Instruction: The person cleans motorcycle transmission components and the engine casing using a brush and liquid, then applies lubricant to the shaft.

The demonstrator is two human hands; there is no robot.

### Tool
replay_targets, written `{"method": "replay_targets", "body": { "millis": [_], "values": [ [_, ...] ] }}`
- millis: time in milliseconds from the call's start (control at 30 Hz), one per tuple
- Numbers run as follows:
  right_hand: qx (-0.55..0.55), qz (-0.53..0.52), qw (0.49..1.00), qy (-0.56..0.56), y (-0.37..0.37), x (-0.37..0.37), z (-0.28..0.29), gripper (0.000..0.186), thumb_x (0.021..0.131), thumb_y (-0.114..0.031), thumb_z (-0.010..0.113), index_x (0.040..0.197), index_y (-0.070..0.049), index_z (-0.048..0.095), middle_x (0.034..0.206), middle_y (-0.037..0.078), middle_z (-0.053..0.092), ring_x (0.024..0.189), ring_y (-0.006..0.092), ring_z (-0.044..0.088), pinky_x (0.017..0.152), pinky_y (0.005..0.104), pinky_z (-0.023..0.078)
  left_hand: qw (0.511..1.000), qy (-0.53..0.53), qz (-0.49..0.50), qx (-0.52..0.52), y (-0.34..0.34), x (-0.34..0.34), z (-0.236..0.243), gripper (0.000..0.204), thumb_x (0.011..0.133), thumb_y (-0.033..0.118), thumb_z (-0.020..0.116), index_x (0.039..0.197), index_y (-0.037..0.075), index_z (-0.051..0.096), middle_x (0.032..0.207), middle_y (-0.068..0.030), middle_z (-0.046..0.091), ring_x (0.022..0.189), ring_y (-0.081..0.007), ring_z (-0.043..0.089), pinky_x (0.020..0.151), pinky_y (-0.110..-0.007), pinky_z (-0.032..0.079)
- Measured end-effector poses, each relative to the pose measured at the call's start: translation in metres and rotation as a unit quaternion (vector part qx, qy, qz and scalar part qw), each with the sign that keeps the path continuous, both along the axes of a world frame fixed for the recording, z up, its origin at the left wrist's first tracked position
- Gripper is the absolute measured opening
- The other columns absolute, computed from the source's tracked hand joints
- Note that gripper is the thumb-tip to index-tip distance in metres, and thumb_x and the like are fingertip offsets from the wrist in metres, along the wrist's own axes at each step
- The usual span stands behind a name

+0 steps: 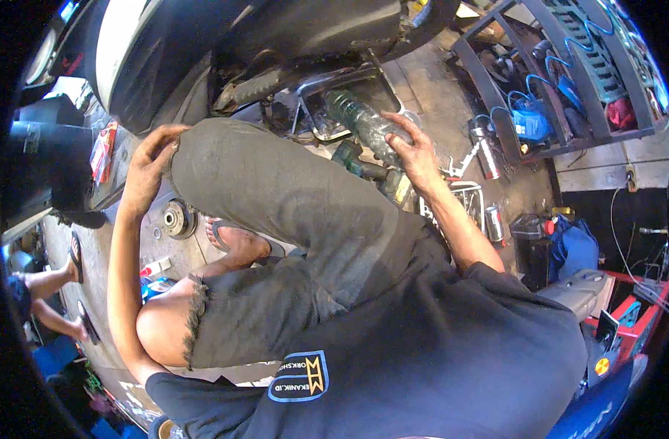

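My right hand (415, 155) is wrapped round the near end of a clear plastic bottle (360, 121), which is tilted with its greenish far end over a metal-framed tray (389, 86). Beside my bent knee, my left hand (150, 170) has its fingers curled, with the fingertips hidden at the trouser cloth. Whether it grips anything there I cannot make out. Just below the bottle lies a green cordless power tool (347, 154). In front of me, the dark body of a motorbike (276, 36) fills the upper part of the view.
At right stand a spray can (484, 150), another can (494, 224) and a dark metal rack (510, 36) with a blue coiled hose. A round metal part (179, 219) lies on the floor near my foot. Another person's legs (53, 285) show at far left.
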State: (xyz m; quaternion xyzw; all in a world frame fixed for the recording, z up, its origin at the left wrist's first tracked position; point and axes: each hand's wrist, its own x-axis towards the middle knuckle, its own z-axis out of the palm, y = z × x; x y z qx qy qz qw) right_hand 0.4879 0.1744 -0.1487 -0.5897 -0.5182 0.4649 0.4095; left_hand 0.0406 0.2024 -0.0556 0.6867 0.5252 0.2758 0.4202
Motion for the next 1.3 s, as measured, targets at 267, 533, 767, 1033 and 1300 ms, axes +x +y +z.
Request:
{"method": "replay_targets", "body": {
  "millis": [267,533,767,1033,1300],
  "values": [
    [0.079,0.098,0.986,-0.105,0.035,-0.049,0.051,0.041,0.083,-0.013,0.068,0.123,-0.010,0.064,0.110,0.011,0.067,0.082,0.0114,0.065,0.076,0.0282,0.053,0.976,0.137,0.120,-0.117,-0.058,-0.063,-0.059,0.030,0.088,0.006,0.054,0.116,-0.004,0.061,0.100,-0.0080,0.069,0.092,-0.0127,0.059,0.086,-0.030,0.047],
    [0.091,0.118,0.988,-0.049,0.041,-0.048,0.024,0.037,0.088,-0.013,0.063,0.125,-0.011,0.062,0.112,0.004,0.066,0.085,0.0130,0.064,0.077,0.0293,0.053,0.967,0.185,-0.011,-0.176,-0.072,-0.080,-0.084,0.032,0.092,0.016,0.056,0.118,-0.003,0.060,0.100,-0.0138,0.067,0.094,-0.0174,0.061,0.086,-0.032,0.048],
    [-0.010,0.054,0.992,0.111,0.030,-0.026,0.026,0.034,0.090,-0.010,0.062,0.124,-0.010,0.063,0.113,0.003,0.064,0.094,0.0119,0.060,0.083,0.0258,0.050,0.958,0.221,-0.006,-0.181,-0.045,-0.083,-0.069,0.037,0.095,0.030,0.060,0.116,0.000,0.062,0.103,-0.0088,0.068,0.098,-0.0147,0.059,0.090,-0.032,0.046],
    [0.028,0.075,0.987,0.140,0.019,-0.035,0.017,0.043,0.092,-0.026,0.054,0.130,-0.006,0.058,0.127,0.010,0.059,0.107,0.0219,0.061,0.080,0.0327,0.056,0.970,0.237,0.037,-0.037,-0.064,-0.127,-0.035,0.044,0.095,0.039,0.057,0.119,0.002,0.061,0.115,-0.0134,0.066,0.108,-0.0239,0.060,0.096,-0.037,0.045],
    [0.013,0.121,0.972,0.203,0.034,-0.026,0.010,0.054,0.094,-0.031,0.054,0.138,0.000,0.046,0.131,0.017,0.054,0.110,0.0277,0.060,0.091,0.0419,0.053,0.960,0.222,0.030,-0.167,-0.122,-0.146,-0.056,0.041,0.094,0.034,0.059,0.119,0.002,0.060,0.105,-0.0121,0.068,0.092,-0.0207,0.064,0.085,-0.036,0.050]
  ]
}}
